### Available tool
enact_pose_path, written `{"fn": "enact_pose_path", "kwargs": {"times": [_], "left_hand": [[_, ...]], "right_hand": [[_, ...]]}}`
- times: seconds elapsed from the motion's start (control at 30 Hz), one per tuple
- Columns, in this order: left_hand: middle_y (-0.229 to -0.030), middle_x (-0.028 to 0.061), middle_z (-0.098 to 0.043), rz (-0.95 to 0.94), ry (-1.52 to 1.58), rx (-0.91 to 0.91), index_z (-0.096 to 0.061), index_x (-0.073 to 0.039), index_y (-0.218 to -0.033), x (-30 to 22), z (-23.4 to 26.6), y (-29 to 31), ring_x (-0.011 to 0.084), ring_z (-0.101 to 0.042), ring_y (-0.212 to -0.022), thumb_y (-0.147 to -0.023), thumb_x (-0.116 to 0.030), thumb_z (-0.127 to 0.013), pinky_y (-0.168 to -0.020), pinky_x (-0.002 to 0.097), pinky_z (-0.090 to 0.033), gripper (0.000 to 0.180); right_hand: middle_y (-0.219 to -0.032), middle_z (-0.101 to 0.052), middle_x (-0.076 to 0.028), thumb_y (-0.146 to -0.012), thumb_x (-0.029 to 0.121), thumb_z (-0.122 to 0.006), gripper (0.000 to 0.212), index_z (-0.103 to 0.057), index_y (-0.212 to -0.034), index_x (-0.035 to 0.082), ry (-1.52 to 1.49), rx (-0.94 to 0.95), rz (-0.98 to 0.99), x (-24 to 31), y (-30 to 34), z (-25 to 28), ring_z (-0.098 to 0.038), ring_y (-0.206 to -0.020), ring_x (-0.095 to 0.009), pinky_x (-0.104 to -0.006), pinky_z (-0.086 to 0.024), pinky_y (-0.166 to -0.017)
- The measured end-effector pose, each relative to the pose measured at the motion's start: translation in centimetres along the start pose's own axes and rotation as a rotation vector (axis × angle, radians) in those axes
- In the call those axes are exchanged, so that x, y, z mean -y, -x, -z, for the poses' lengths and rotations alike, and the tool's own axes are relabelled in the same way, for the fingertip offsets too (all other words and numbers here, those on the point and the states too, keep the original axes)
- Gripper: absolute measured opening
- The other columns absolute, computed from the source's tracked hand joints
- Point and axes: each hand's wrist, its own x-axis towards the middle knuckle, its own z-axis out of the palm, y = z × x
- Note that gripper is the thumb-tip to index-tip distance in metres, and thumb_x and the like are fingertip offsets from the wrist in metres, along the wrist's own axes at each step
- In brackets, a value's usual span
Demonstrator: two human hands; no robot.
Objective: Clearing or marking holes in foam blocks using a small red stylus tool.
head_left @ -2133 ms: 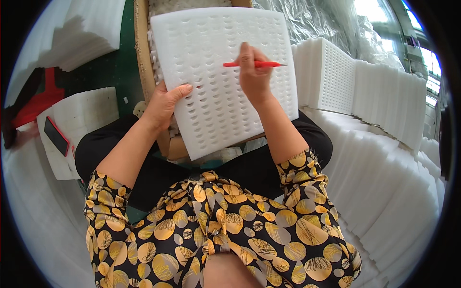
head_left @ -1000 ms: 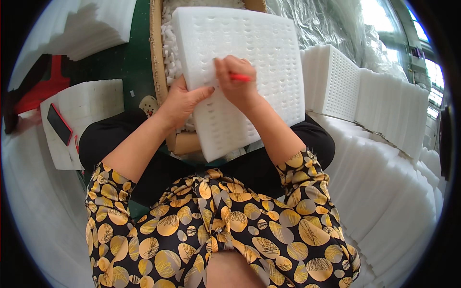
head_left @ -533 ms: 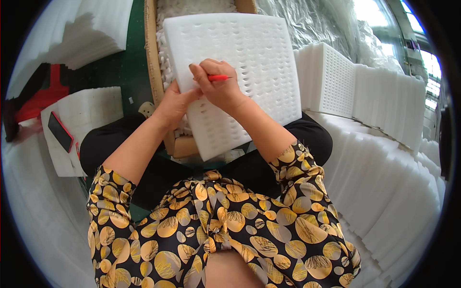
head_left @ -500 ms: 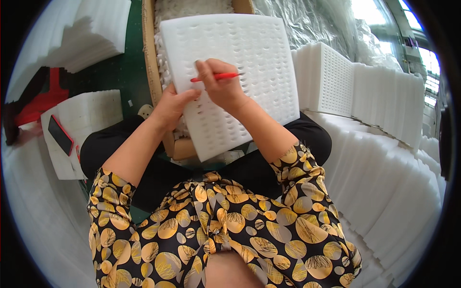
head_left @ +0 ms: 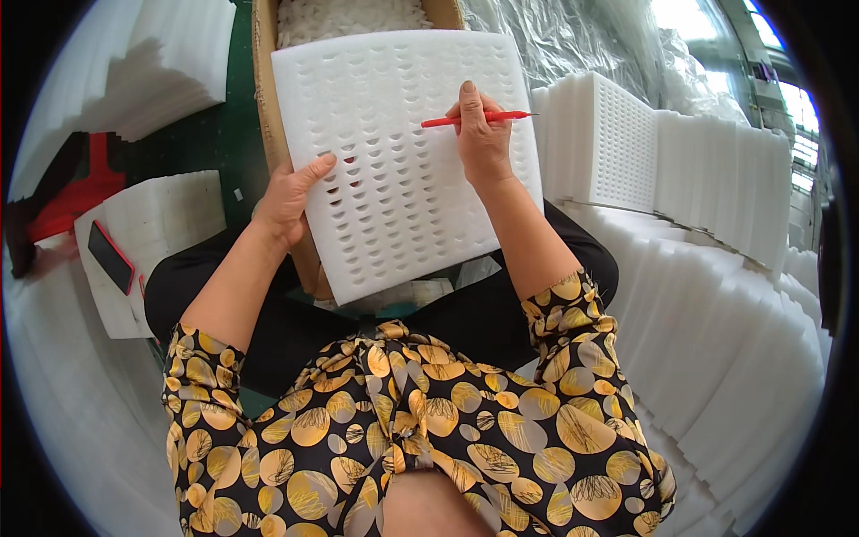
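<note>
A white foam sheet [head_left: 394, 107] with rows of small punched holes rests tilted on my lap and on a cardboard box. My left hand [head_left: 291, 199] grips the sheet's left edge, thumb on its face. My right hand [head_left: 483, 134] lies on the sheet's upper right part and holds a thin red stick tool [head_left: 474, 118] that lies level, with one end toward the sheet's middle and the other past its right edge.
The cardboard box [head_left: 265, 80] behind the sheet holds small white foam bits. Stacks of perforated white foam sheets [head_left: 626, 143] stand at my right and fan out toward the lower right. More foam [head_left: 161, 215] with a dark phone [head_left: 111, 257] lies at my left.
My right hand with the red tool has moved from the sheet's left-middle up to its upper right. The left hand keeps its hold on the left edge.
</note>
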Motion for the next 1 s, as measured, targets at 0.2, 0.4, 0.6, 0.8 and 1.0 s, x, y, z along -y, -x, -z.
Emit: {"fn": "enact_pose_path", "kwargs": {"times": [0.2, 0.4, 0.6, 0.8, 1.0], "left_hand": [[-0.1, 0.0151, -0.065, -0.101, -0.156, -0.036, -0.055, 0.002, -0.113, -0.2, -1.1, 0.4, 0.0222, -0.065, -0.082, -0.082, -0.006, -0.064, -0.073, 0.0302, -0.054, 0.033], [-0.096, 0.0142, -0.067, -0.088, -0.096, -0.069, -0.057, 0.002, -0.112, -0.1, -0.8, 0.2, 0.0214, -0.066, -0.08, -0.082, -0.007, -0.065, -0.073, 0.0293, -0.054, 0.033], [-0.1, 0.013, -0.065, -0.108, -0.135, -0.008, -0.056, -0.001, -0.112, -0.3, -2.0, 0.7, 0.0196, -0.065, -0.081, -0.083, -0.002, -0.063, -0.071, 0.0293, -0.054, 0.03], [-0.098, 0.0126, -0.066, -0.113, -0.089, -0.013, -0.055, -0.001, -0.113, 0.1, -1.8, 0.3, 0.0189, -0.065, -0.08, -0.083, -0.002, -0.063, -0.071, 0.0285, -0.054, 0.031], [-0.099, 0.0121, -0.065, -0.122, -0.114, 0.029, -0.054, -0.002, -0.116, 0.0, -1.9, 0.1, 0.0184, -0.064, -0.08, -0.083, -0.002, -0.063, -0.071, 0.0283, -0.054, 0.034]], "right_hand": [[-0.058, -0.048, -0.001, -0.094, 0.025, -0.054, 0.042, -0.049, -0.058, 0.003, 0.618, 0.067, 0.386, -1.2, 0.0, -1.2, -0.041, -0.057, -0.01, -0.0254, -0.038, -0.054], [-0.056, -0.047, 0.0, -0.091, 0.018, -0.056, 0.038, -0.045, -0.058, 0.005, 0.077, 0.024, 0.328, 1.6, 0.6, -2.1, -0.039, -0.051, -0.012, -0.0275, -0.036, -0.048], [-0.054, -0.045, 0.0, -0.089, 0.013, -0.057, 0.035, -0.045, -0.057, 0.006, 0.754, 0.114, 0.541, -0.9, 0.5, -3.6, -0.036, -0.049, -0.013, -0.0275, -0.035, -0.048], [-0.052, -0.042, 0.001, -0.088, 0.01, -0.057, 0.036, -0.044, -0.055, 0.006, 0.242, 0.08, 0.356, -1.5, 0.5, -4.0, -0.033, -0.05, -0.014, -0.0273, -0.034, -0.047], [-0.052, -0.041, 0.0, -0.088, 0.012, -0.057, 0.037, -0.043, -0.055, 0.005, 0.35, 0.138, 0.458, -1.3, 0.6, -4.9, -0.032, -0.05, -0.014, -0.0272, -0.034, -0.048]]}}
